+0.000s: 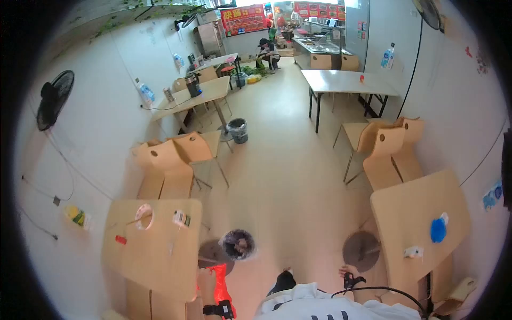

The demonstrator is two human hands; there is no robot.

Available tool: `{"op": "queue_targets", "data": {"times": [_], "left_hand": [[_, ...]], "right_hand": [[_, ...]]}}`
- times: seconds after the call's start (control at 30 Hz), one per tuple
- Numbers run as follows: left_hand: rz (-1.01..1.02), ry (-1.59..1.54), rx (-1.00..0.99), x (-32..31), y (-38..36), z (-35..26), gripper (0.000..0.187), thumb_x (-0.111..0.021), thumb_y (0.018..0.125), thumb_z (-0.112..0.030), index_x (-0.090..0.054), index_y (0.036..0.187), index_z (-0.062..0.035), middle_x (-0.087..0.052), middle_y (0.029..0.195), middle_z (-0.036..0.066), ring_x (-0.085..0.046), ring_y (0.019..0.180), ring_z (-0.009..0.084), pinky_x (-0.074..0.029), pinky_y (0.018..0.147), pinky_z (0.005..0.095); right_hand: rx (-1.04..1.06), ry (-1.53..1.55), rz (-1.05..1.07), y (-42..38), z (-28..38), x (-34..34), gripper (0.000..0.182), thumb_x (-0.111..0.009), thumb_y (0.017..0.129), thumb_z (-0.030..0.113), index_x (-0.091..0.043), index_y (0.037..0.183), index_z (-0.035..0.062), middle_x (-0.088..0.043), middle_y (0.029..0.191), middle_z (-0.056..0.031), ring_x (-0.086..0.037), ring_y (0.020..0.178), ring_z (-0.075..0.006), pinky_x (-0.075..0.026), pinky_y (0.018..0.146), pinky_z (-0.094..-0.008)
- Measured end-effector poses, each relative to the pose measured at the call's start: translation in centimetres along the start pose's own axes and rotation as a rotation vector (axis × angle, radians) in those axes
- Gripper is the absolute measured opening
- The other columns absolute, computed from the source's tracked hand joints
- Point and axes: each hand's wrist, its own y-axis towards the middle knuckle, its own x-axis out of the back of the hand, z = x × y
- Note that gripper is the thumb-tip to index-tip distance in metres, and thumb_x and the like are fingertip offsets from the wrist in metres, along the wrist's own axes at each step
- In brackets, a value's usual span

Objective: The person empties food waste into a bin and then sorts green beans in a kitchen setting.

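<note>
Beside one table (160,256), left hand (205,280) fingers grasp one red bag (220,288); right hand (348,273) unclear.

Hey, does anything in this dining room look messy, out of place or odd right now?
Yes. Chairs sit stacked on each other beside the left wall, and more are stacked on the right. Used dishes and litter lie on the near left table.

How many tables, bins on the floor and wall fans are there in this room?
Tables: 5 — near left, near right, middle left, middle right, far left.
Floor bins: 2 —.
Wall fans: 2 —.
Total: 9
</note>
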Motion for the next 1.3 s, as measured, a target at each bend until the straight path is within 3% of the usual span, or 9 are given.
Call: {"op": "queue_targets", "data": {"times": [0.07, 0.27, 0.33, 0.57, 0.77, 0.93, 1.13, 1.2, 1.3], "left_hand": [[0.025, -0.008, 0.015, -0.8, 6.8, -3.4, 0.025, -0.055, 0.075, -0.025, -0.054, 0.066, -0.0016, -0.054, 0.072, 0.018, -0.054, 0.07, 0.0361, -0.043, 0.061, 0.0436], [0.138, -0.055, -0.07, -2.7, 25.9, -13.5, 0.023, -0.053, 0.076, -0.023, -0.056, 0.068, -0.0014, -0.053, 0.078, 0.016, -0.054, 0.072, 0.0337, -0.043, 0.062, 0.0443], [0.118, -0.059, -0.078, -4.4, 31.9, -16.1, 0.023, -0.053, 0.076, -0.023, -0.055, 0.067, -0.0011, -0.053, 0.078, 0.017, -0.054, 0.071, 0.0341, -0.043, 0.062, 0.0443], [0.114, -0.058, -0.033, -10.2, 50.2, -21.9, 0.024, -0.054, 0.075, -0.023, -0.054, 0.066, -0.0005, -0.053, 0.075, 0.018, -0.053, 0.073, 0.0348, -0.042, 0.062, 0.0443], [0.072, -0.104, 0.001, -12.4, 64.8, -26.5, 0.025, -0.056, 0.074, -0.022, -0.052, 0.063, -0.0001, -0.052, 0.074, 0.018, -0.052, 0.07, 0.0349, -0.041, 0.061, 0.0441], [0.091, -0.069, 0.072, -15.7, 77.4, -32.2, 0.027, -0.056, 0.075, -0.023, -0.053, 0.063, 0.001, -0.052, 0.072, 0.019, -0.053, 0.068, 0.0351, -0.042, 0.06, 0.0439], [0.238, -0.012, 0.202, -21.0, 96.1, -36.7, 0.03, -0.054, 0.077, -0.026, -0.056, 0.065, 0.0006, -0.054, 0.074, 0.019, -0.055, 0.071, 0.0352, -0.044, 0.063, 0.0439], [0.18, -0.057, 0.193, -20.3, 102.1, -40.1, 0.029, -0.054, 0.077, -0.027, -0.057, 0.066, -0.0002, -0.054, 0.075, 0.018, -0.055, 0.071, 0.0347, -0.044, 0.063, 0.0439], [0.112, -0.057, 0.12, -21.5, 112.0, -44.1, 0.028, -0.055, 0.077, -0.027, -0.057, 0.068, -0.0015, -0.054, 0.076, 0.017, -0.055, 0.073, 0.0336, -0.044, 0.064, 0.0436]], "right_hand": [[-0.015, 0.033, -0.015, 0.2, 2.7, 0.8, 0.042, -0.049, 0.082, 0.027, -0.043, 0.114, -0.0005, -0.056, 0.105, -0.0185, -0.06, 0.083, -0.0289, -0.051, 0.07, -0.0385], [-0.049, 0.305, -0.316, 12.4, 5.7, 3.1, 0.029, -0.051, 0.077, 0.019, -0.049, 0.091, -0.0054, -0.057, 0.079, -0.0199, -0.058, 0.061, -0.0277, -0.051, 0.05, -0.0397], [-0.073, 0.325, -0.17, 10.3, 11.7, 0.2, 0.028, -0.055, 0.075, 0.021, -0.053, 0.087, -0.0035, -0.058, 0.078, -0.0197, -0.059, 0.065, -0.029, -0.052, 0.054, -0.04], [-0.032, 0.361, -0.005, 26.1, 30.5, -6.1, 0.025, -0.058, 0.074, 0.022, -0.055, 0.084, -0.0009, -0.059, 0.079, -0.0189, -0.06, 0.067, -0.0296, -0.053, 0.056, -0.0396], [0.043, -0.045, 0.013, 38.3, 58.1, -19.7, 0.023, -0.056, 0.077, 0.022, -0.057, 0.09, 0.0024, -0.061, 0.075, -0.0099, -0.057, 0.062, -0.0163, -0.045, 0.052, -0.0268], [0.197, -0.029, 0.081, 43.7, 78.0, -32.1, 0.033, -0.054, 0.081, 0.027, -0.051, 0.099, -0.0008, -0.059, 0.092, -0.0139, -0.06, 0.075, -0.0193, -0.048, 0.06, -0.0273], [0.092, 0.074, 0.01, 52.6, 86.2, -34.4, 0.03, -0.054, 0.081, 0.022, -0.053, 0.096, -0.0026, -0.06, 0.08, -0.013, -0.06, 0.067, -0.0233, -0.049, 0.057, -0.0295], [0.015, -0.014, 0.053, 53.8, 87.1, -32.0, 0.039, -0.057, 0.077, 0.028, -0.05, 0.104, 0.0015, -0.061, 0.087, -0.0147, -0.061, 0.072, -0.0253, -0.052, 0.058, -0.0383], [-0.075, 0.257, -0.028, 52.7, 90.9, -31.6, 0.035, -0.058, 0.074, 0.026, -0.05, 0.096, 0.0004, -0.06, 0.084, -0.0176, -0.061, 0.066, -0.0268, -0.051, 0.055, -0.0387]]}}
